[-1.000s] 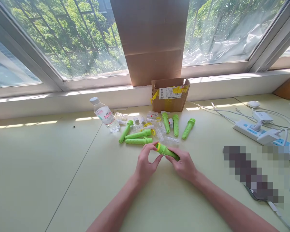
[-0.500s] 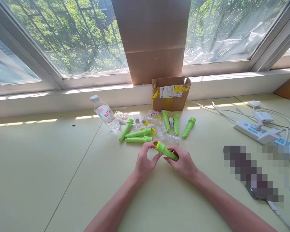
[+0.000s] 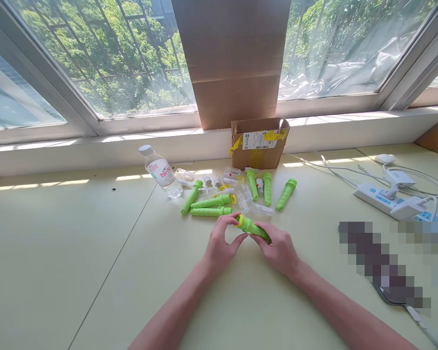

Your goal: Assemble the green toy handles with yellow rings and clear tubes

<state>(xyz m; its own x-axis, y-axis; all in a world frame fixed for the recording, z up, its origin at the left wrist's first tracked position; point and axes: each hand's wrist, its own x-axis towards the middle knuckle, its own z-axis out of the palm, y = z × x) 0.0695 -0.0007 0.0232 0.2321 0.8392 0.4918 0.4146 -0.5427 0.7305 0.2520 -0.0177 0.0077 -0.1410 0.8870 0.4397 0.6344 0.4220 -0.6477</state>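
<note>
A green tube (image 3: 253, 229) with a yellow ring (image 3: 240, 220) at its upper left end is held above the near part of the table. My right hand (image 3: 279, 245) is wrapped round its lower right part. The fingers of my left hand (image 3: 223, 241) pinch the yellow ring at the threaded end, with the thumb below. Just beyond my hands lie several more green tubes (image 3: 210, 212), several clear plastic tubes (image 3: 262, 209), loose yellow rings (image 3: 233, 199) and small white pieces with red marks (image 3: 259, 184).
A water bottle (image 3: 162, 173) stands at the back left of the parts. Behind them is an open cardboard box (image 3: 259, 150). On the right lie a white power strip (image 3: 377, 197), cables and a pixelated dark object (image 3: 385, 265).
The view has shifted slightly. Both hands still hold the green tube in nearly the same pose, with the right fingers a little further round it.
</note>
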